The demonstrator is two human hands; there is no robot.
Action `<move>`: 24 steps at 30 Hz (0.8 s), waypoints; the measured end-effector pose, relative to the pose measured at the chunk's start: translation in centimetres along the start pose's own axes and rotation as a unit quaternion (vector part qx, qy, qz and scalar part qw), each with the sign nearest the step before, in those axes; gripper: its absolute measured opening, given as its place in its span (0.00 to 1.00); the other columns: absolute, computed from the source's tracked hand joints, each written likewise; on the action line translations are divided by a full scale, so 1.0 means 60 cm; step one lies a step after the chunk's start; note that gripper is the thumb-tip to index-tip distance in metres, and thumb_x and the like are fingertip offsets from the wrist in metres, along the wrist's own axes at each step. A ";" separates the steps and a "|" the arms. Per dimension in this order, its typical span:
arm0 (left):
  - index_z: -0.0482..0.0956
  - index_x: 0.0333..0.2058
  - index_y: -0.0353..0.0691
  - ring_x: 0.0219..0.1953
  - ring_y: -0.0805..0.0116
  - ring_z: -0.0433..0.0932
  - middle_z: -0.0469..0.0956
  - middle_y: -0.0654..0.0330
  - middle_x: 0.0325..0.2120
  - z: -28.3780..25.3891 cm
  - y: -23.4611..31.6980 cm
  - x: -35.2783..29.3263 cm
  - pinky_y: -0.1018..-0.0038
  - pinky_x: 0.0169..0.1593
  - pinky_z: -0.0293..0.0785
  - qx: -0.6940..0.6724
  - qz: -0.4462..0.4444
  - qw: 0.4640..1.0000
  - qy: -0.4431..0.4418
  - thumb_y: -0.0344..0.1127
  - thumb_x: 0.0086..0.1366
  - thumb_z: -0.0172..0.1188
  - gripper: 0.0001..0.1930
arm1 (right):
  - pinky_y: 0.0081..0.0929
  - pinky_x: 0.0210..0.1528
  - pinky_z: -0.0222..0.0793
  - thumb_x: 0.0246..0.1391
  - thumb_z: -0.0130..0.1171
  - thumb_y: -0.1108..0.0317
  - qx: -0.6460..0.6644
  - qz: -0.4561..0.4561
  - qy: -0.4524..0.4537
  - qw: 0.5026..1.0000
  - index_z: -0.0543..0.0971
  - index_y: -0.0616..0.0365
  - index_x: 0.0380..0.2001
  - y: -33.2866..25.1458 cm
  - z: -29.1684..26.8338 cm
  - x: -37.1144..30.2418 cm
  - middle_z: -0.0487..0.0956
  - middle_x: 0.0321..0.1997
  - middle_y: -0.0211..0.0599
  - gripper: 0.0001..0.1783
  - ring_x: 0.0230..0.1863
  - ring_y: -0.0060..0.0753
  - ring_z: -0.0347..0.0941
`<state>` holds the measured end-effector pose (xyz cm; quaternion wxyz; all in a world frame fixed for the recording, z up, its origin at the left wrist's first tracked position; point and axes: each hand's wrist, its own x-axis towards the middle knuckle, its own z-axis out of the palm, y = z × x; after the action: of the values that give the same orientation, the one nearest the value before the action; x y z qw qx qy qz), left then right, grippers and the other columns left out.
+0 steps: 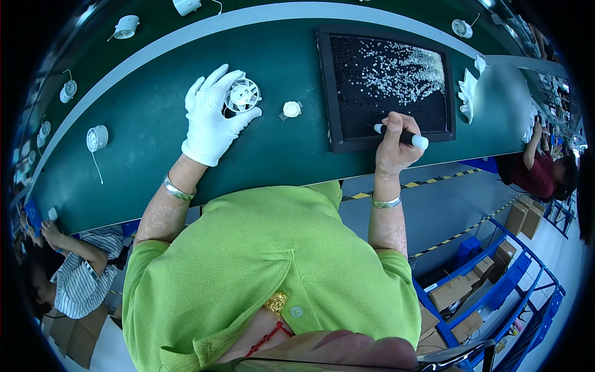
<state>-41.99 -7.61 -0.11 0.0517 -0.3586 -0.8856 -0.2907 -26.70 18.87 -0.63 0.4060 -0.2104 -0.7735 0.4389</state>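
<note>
My left hand, in a white glove, is closed round the rim of a white round housing with spokes, which rests on the green table. My bare right hand grips a black pen-shaped tool with a white end. Its dark tip points left, over the near edge of a black tray. Many small white pieces lie scattered in the tray, thickest at the far right; darker bits lie on its left side. Between my left hand and the tray sits a small white round part.
White cylindrical units with cords stand on the table at left and on the strip beyond its pale far edge. A crumpled white glove lies right of the tray. Co-workers sit at both sides. A blue rack with cardboard boxes stands behind at right.
</note>
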 end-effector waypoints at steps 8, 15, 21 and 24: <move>0.74 0.49 0.47 0.54 0.54 0.68 0.72 0.54 0.52 -0.012 0.064 0.032 0.61 0.62 0.54 -0.094 0.076 0.990 -0.071 0.43 0.42 0.73 0.32 | 0.13 0.15 0.50 0.64 0.46 0.49 0.313 0.231 0.038 0.920 0.71 0.64 0.17 -0.046 0.000 0.041 0.73 0.20 0.42 0.30 0.12 0.18 0.56; 0.74 0.49 0.50 0.50 0.59 0.71 0.74 0.58 0.48 0.045 0.060 0.029 0.61 0.61 0.55 -0.130 0.094 0.984 -0.077 0.41 0.40 0.74 0.33 | 0.12 0.16 0.55 0.65 0.39 0.46 0.477 0.238 -0.036 0.845 0.74 0.60 0.21 -0.074 0.013 0.052 0.72 0.21 0.38 0.31 0.12 0.16 0.56; 0.72 0.52 0.49 0.55 0.61 0.65 0.71 0.60 0.50 0.040 0.051 0.023 0.63 0.62 0.54 -0.114 0.108 0.985 -0.066 0.41 0.40 0.74 0.36 | 0.14 0.16 0.55 0.65 0.43 0.49 0.361 0.161 0.049 0.917 0.72 0.61 0.20 -0.039 -0.016 0.050 0.73 0.23 0.42 0.28 0.13 0.17 0.58; 0.72 0.52 0.49 0.55 0.60 0.66 0.71 0.60 0.51 0.039 0.052 0.027 0.63 0.62 0.54 -0.116 0.106 0.984 -0.077 0.41 0.41 0.74 0.35 | 0.14 0.16 0.55 0.63 0.47 0.49 0.312 0.178 0.076 0.930 0.72 0.63 0.21 -0.026 -0.014 0.030 0.74 0.23 0.44 0.27 0.13 0.19 0.59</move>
<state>-40.86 -3.54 -0.05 -0.0283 -0.4754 -0.8039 -0.3563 -27.04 19.69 1.74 0.4238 -0.2406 -0.5143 0.7057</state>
